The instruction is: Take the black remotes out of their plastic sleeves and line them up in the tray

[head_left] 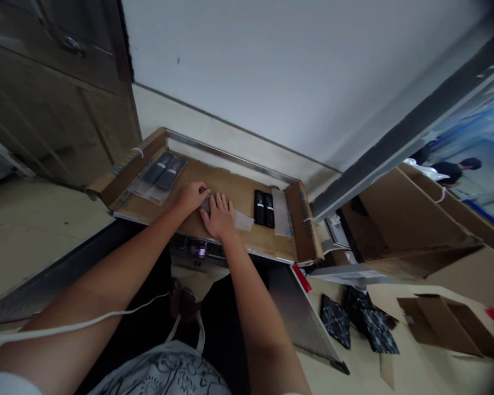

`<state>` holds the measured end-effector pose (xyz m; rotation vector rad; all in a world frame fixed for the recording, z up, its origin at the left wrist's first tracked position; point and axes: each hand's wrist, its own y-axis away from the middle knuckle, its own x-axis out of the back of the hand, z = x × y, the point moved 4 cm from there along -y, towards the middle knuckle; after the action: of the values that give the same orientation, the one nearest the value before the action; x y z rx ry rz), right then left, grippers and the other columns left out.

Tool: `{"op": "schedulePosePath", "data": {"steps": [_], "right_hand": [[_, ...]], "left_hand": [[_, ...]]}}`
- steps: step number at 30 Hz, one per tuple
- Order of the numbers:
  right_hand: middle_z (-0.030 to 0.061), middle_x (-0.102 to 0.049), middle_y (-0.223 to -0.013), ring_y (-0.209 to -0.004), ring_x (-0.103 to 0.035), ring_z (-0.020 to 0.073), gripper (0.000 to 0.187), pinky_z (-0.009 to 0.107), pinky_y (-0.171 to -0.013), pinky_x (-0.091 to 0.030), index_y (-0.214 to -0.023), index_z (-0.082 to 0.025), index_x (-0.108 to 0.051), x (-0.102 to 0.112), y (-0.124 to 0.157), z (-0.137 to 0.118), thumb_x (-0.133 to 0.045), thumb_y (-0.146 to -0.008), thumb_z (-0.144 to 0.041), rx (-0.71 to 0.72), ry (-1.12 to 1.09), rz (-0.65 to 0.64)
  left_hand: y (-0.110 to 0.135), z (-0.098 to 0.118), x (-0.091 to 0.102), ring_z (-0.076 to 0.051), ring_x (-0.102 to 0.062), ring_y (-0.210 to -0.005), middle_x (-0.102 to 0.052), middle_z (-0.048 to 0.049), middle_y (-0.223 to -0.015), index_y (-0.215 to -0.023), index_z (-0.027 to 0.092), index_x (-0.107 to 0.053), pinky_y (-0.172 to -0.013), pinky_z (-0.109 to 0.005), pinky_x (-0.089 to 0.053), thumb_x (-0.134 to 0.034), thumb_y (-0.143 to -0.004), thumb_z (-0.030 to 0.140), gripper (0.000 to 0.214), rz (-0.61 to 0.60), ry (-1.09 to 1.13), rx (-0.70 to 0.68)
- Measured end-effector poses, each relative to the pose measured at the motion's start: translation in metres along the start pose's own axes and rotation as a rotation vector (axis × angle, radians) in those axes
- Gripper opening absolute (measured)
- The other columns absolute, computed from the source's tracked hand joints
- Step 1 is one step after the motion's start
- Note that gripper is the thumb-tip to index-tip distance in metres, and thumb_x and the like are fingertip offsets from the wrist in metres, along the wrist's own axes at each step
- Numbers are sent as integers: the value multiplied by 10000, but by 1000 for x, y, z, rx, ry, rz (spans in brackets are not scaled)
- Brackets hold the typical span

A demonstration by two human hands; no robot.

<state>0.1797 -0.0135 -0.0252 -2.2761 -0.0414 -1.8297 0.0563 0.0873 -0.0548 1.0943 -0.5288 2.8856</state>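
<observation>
My left hand (192,196) is closed, with its fingertips pinched at the edge of a greyish translucent sleeve (206,204), mostly covered by the hands. Spread flat on the cardboard beside it, my right hand (220,216) lies partly over that sleeve with its fingers stretched out. To the right, two long black devices like remote controls (264,208) lie side by side, each with a small white label. Two similar dark devices in translucent sleeves (164,171) rest at the left. Flat translucent sleeves lie near my right hand (243,221) and beyond the black devices.
A cardboard-lined tray (226,178) with raised side flaps forms the work surface, against a white wall (247,66). A white cable (107,316) crosses my left forearm. Cardboard boxes (411,214) and dark patterned bags (358,318) stand at the right. Another person (453,169) is far right.
</observation>
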Motion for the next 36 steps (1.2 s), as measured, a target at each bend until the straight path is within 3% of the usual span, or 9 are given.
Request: {"op": "schedulePosePath", "data": {"steps": [4, 10, 15, 20, 23, 27, 29, 32, 36], "right_hand": [[192, -227, -1661, -1555, -147, 306, 723, 515, -1240, -92, -1574, -102, -327, -16, 6, 8, -331, -1028, -575, -88, -27, -57], [239, -166, -1660, -1557, -109, 357, 833, 536, -1232, -107, -1586, -49, -273, -10, 35, 30, -347, -1000, -636, -251, -10, -71], [324, -202, -1621, -1536, -167, 408, 853, 563, -1209, -169, -1550, 32, -303, -3, 78, 41, -412, -990, -602, -366, 34, 40], [337, -254, -1598, -1533, -182, 408, 773, 587, -1208, -187, -1499, 55, -374, 4, 122, 44, -446, -986, -519, -431, -46, 166], [280, -345, -1582, -1528, -236, 346, 653, 567, -1218, -217, -1464, -25, -442, 11, 150, 40, -423, -984, -467, -427, -230, 302], [174, -622, -1328, -1220, -597, 259, 429, 448, -1075, -465, -1245, -213, -574, 6, 190, 39, -454, -962, -512, -635, -649, 515], [132, -705, -1121, -949, -685, 238, 434, 400, -871, -571, -1112, -228, -604, -10, 202, 40, -518, -908, -601, -813, -972, 437], [128, -741, -972, -749, -700, 216, 579, 326, -622, -578, -991, -179, -653, -33, 200, 38, -515, -857, -726, -990, -1485, 175], [151, -762, -952, -716, -729, 199, 611, 269, -536, -564, -944, -133, -703, -30, 177, 40, -481, -904, -700, -1030, -1733, 30]], "left_hand": [[-1, 3, 2, -248, -641, -814, -745, -116, -925, -897, 190, -757, -717, -343, -413, -656, -869, 340, 183, -15, -98, -46], [-5, -1, 2, -244, -630, -832, -739, -107, -936, -881, 200, -747, -739, -342, -406, -657, -880, 365, 188, -20, -130, -75], [-8, -4, 2, -245, -626, -818, -736, -103, -913, -873, 205, -749, -735, -343, -401, -658, -874, 385, 202, -19, -141, -86], [-7, -3, 3, -242, -626, -814, -739, -97, -907, -863, 214, -753, -734, -338, -402, -662, -866, 380, 189, -13, -133, -71], [-6, -3, 3, -242, -632, -825, -742, -96, -920, -873, 218, -755, -724, -332, -399, -655, -871, 407, 214, -24, -113, -79], [-2, 0, 5, -228, -631, -771, -743, -74, -876, -876, 238, -758, -666, -322, -376, -681, -843, 499, 275, -115, -56, -87], [1, 2, 6, -216, -629, -748, -740, -54, -856, -877, 254, -761, -643, -316, -364, -700, -817, 540, 298, -188, -14, -99], [4, 5, 9, -210, -631, -753, -739, -37, -865, -897, 270, -768, -639, -312, -364, -728, -781, 557, 312, -257, 20, -116], [6, 6, 9, -212, -631, -757, -738, -31, -868, -907, 273, -771, -640, -310, -372, -754, -738, 588, 358, -296, 27, -122]]}}
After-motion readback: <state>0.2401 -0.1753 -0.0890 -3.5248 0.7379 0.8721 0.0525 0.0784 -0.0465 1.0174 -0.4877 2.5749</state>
